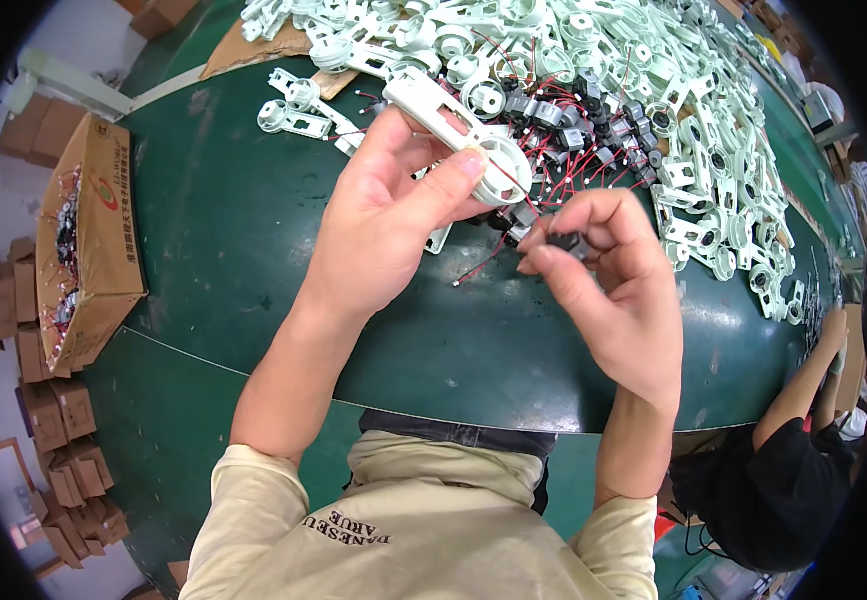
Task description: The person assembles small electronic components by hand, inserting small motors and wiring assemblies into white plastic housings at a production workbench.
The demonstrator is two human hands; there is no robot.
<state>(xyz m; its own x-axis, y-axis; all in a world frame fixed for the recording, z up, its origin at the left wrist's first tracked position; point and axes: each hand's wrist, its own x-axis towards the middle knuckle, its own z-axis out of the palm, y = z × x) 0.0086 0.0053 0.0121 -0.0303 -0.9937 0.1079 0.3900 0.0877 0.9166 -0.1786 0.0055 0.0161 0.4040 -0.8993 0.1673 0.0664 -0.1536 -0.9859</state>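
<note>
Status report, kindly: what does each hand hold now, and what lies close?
Left hand: gripping pale plastic housing. Right hand: pinching small dark part. Close by: heaped motors with red wires, just beyond the hands.

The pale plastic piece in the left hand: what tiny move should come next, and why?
Maybe the right hand should bring its small black part closer to the pale plastic piece: the left hand holds that up, with a gap between them.
</note>
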